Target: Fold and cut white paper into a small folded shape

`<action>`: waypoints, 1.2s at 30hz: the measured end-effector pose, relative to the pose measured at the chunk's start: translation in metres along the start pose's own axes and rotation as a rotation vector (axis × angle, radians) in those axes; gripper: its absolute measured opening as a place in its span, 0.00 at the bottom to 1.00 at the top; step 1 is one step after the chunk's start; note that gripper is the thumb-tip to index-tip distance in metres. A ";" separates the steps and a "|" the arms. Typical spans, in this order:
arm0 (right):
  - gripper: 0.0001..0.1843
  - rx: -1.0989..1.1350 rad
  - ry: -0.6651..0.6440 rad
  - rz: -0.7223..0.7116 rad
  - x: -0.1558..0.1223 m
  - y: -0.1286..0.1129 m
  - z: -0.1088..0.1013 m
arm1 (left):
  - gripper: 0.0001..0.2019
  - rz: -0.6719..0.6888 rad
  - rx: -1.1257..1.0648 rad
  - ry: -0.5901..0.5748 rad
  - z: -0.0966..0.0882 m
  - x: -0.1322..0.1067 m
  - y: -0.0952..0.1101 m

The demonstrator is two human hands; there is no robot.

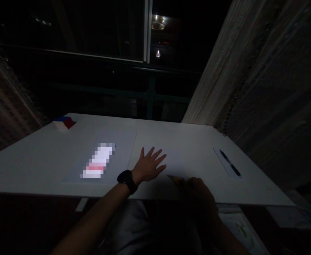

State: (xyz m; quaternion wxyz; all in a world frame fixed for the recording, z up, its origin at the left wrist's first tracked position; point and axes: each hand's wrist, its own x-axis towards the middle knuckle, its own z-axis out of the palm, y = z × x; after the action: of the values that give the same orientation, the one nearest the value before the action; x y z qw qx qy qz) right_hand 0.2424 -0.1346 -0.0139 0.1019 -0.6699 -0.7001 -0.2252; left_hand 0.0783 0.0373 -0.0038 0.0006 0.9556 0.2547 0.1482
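My left hand, with a dark watch on its wrist, lies palm down with fingers spread on a pale sheet of paper. Close to the table's front edge, my right hand is closed around a tool with a thin dark pointed end and a yellowish part. The tip points left, toward the left hand and the sheet's near edge. Dim light hides the tool's exact kind and most of the right fingers.
On the white table, a bright blurred-out phone-like rectangle lies on a larger sheet. A puzzle cube sits back left. A black pen rests on a narrow paper at right. Curtains flank the dark window.
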 end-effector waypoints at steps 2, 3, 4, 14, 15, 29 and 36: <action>0.15 0.016 -0.002 0.012 0.002 -0.003 -0.002 | 0.26 -0.003 0.003 0.001 0.000 0.000 0.000; 0.15 0.025 -0.003 0.014 0.003 -0.005 -0.003 | 0.26 -0.003 0.005 0.002 0.000 0.000 0.000; 0.15 0.034 -0.006 0.014 0.004 -0.006 -0.003 | 0.26 -0.003 0.008 0.005 0.000 0.000 0.000; 0.14 0.082 -0.006 0.002 0.012 -0.017 -0.008 | 0.25 -0.007 -0.002 0.000 0.001 0.000 -0.001; 0.14 0.079 -0.009 0.001 0.013 -0.018 -0.008 | 0.25 -0.008 -0.006 -0.002 0.001 0.000 -0.001; 0.14 0.087 -0.002 -0.029 0.006 0.002 0.003 | 0.24 -0.061 -0.019 -0.006 -0.016 -0.006 -0.003; 0.13 0.102 0.049 -0.062 0.001 0.012 0.019 | 0.24 -0.029 0.068 0.029 -0.005 -0.016 -0.024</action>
State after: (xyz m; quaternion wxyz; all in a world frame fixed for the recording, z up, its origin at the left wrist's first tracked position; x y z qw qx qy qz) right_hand 0.2570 -0.1252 -0.0279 0.1461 -0.6362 -0.7283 -0.2086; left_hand 0.0515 0.0501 -0.0053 -0.0337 0.9490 0.2735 0.1532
